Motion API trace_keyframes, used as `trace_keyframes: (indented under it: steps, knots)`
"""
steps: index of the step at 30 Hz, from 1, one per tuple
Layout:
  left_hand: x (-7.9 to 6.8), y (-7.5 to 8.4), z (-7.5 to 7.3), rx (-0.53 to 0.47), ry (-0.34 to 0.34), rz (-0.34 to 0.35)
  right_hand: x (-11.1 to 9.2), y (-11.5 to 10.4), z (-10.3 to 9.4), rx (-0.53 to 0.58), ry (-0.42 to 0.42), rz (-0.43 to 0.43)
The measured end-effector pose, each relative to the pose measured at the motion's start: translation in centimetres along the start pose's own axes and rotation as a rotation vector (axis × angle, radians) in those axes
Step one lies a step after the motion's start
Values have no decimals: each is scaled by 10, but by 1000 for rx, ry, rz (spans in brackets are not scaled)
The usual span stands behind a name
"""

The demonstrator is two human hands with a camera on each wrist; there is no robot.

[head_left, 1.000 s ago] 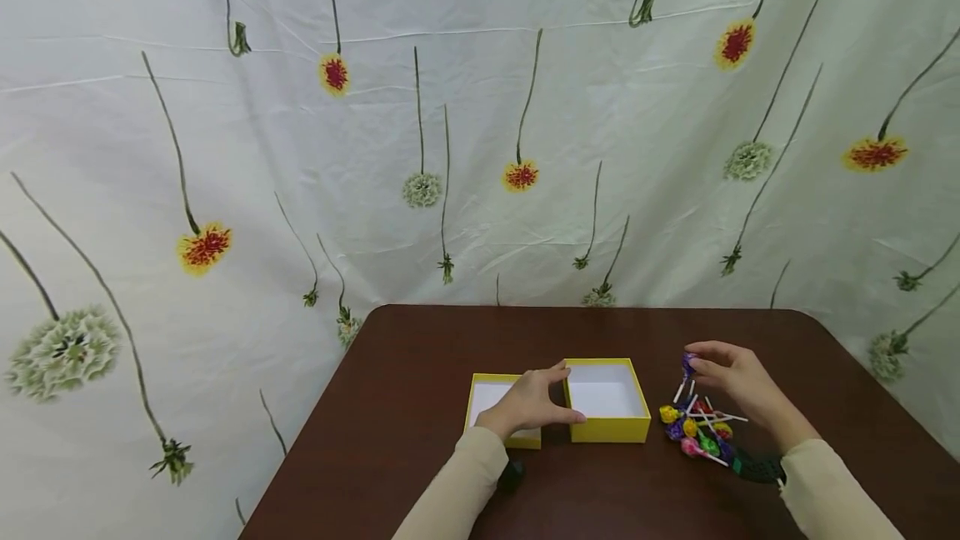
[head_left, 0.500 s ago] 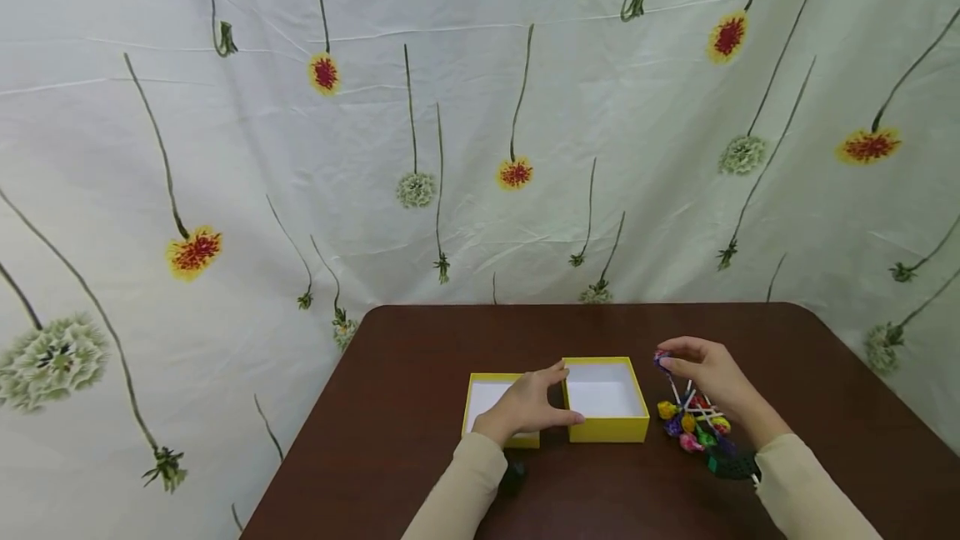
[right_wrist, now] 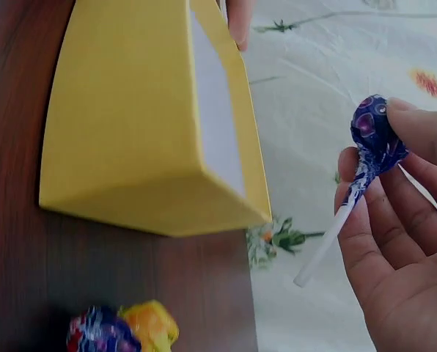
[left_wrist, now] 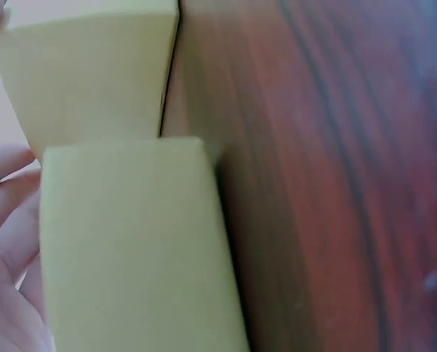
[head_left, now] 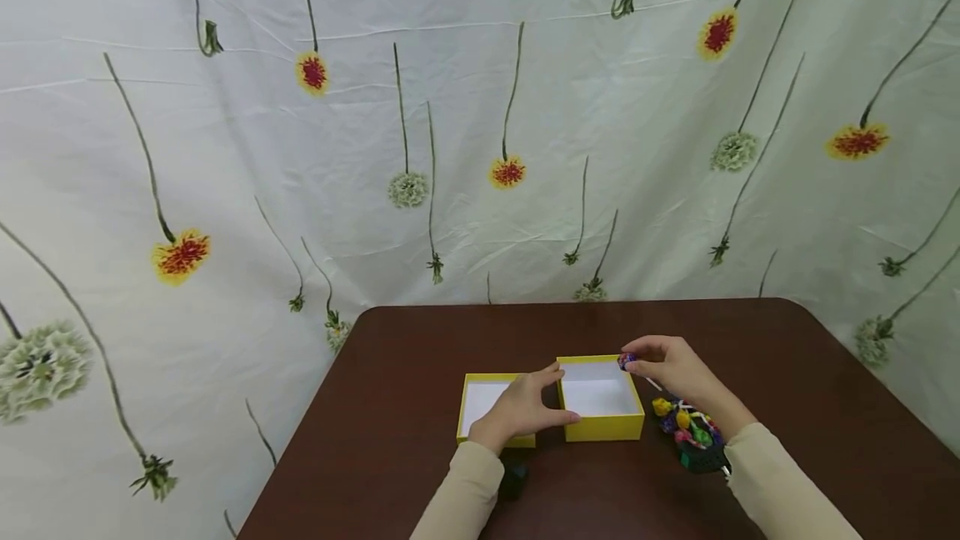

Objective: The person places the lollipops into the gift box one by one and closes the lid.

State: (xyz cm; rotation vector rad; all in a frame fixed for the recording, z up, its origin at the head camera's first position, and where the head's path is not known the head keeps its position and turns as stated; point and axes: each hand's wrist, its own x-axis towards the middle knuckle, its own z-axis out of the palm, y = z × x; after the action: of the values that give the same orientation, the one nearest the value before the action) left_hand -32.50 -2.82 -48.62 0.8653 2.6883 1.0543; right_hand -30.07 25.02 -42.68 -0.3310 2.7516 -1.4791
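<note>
My right hand [head_left: 671,369] pinches a lollipop [right_wrist: 376,128] in a dark blue and purple wrapper, its head between thumb and fingers and its white stick pointing down. In the head view it is at the right rim of a yellow box [head_left: 604,429] with a white inside. My left hand [head_left: 522,407] grips that box at its left side, thumb at the front corner and fingers toward the back corner. A shallower yellow box part [head_left: 478,400], also white inside, lies left of it, partly hidden under the left hand.
Several wrapped lollipops [head_left: 684,422] lie heaped on the dark wooden table [head_left: 360,440], right of the box and partly behind the right wrist. A dark wrist camera [head_left: 701,459] shows under the right wrist. A white flowered cloth [head_left: 450,148] hangs behind the table.
My right hand has carried the lollipop left from above the heap to the box's right rim. The left hand keeps its hold on the box. The head view has shifted slightly.
</note>
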Motion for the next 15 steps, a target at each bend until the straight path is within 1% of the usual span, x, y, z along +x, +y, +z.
trace_keyframes:
  steps: [4,8,12,15]
  knots:
    - [0,-1,-1,-10,6,3,4,-4,8,-17,-38,-26]
    - [0,1,-1,-24,12,8,8,-7,16,18,-93,-70]
    - [-1,2,1,-26,17,22,10,-5,24,54,-152,-139]
    - [0,3,2,-9,13,26,11,-4,30,77,-173,-158]
